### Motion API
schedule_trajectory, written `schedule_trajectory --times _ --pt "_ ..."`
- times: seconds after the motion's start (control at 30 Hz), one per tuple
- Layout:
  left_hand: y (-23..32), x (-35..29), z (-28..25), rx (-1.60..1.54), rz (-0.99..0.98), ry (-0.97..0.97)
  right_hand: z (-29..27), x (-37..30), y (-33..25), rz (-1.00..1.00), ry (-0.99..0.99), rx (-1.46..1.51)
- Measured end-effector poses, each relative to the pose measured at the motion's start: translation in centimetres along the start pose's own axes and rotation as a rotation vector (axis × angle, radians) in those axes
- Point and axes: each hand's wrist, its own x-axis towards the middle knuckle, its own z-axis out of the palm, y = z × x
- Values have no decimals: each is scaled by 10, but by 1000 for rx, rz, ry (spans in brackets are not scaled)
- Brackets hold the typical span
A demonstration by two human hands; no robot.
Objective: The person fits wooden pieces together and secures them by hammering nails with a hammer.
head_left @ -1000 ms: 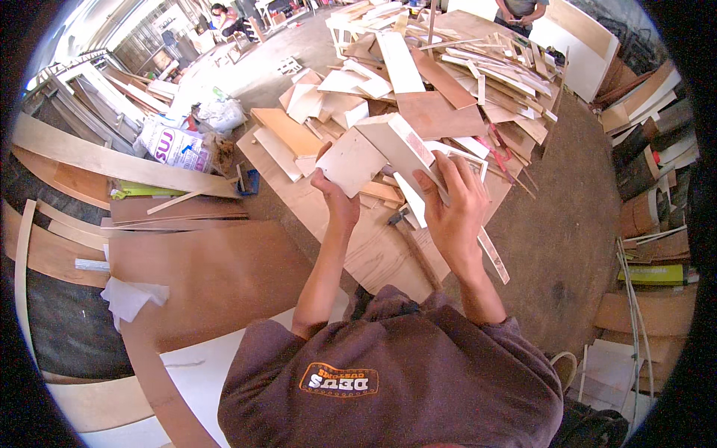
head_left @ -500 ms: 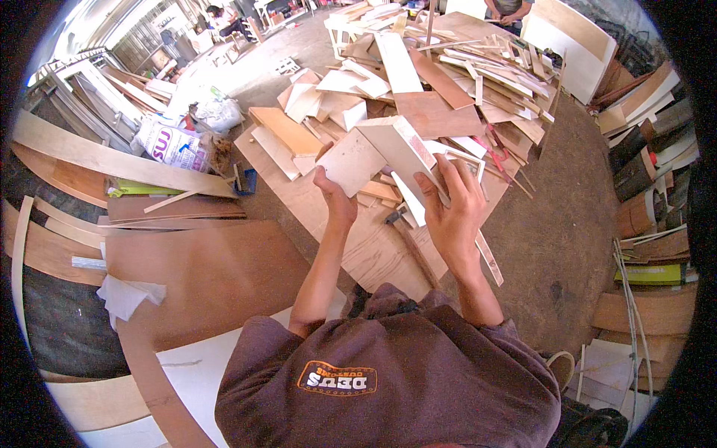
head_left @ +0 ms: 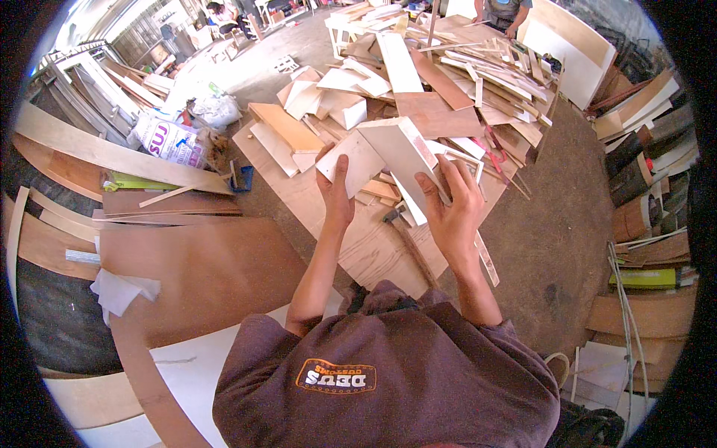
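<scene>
In the head view, we are holding an L-shaped wooden piece (head_left: pixel 399 153) above the near part of the tabletop (head_left: pixel 366 257), its two pale boards meeting at a corner that is pointing away from us. Our left grip (head_left: pixel 338 198) is clamping the thinner panel, thumb on the near face; our right grip (head_left: pixel 454 213) is pinching the thicker board near its lower end. We are not seeing how the boards are fastened, so we are judging that both grips should be sharing the weight evenly and sparing the corner any twist. A hammer (head_left: pixel 412 246) is lying on the bare plywood between our forearms, and we should be minding its handle. Beyond it, an offcut pile (head_left: pixel 437 112) is covering much of the surface, while a co-worker (head_left: pixel 508 11) is standing at the far end. A brown sheet (head_left: pixel 202 272) is lying to our left, and concrete floor (head_left: pixel 549 276) is showing to our right.
</scene>
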Motion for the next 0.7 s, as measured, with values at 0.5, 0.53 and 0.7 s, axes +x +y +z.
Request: schedule_trajectory --times 0.5,0.53,0.7 --pt "39 -3 -9 -248 -68 -305 6 2 33 162 -42 332" --pt "48 -8 -5 -182 -49 -329 8 1 38 160 -43 329" --pt "65 -14 -5 -146 54 -388 24 -4 50 274 -102 590"
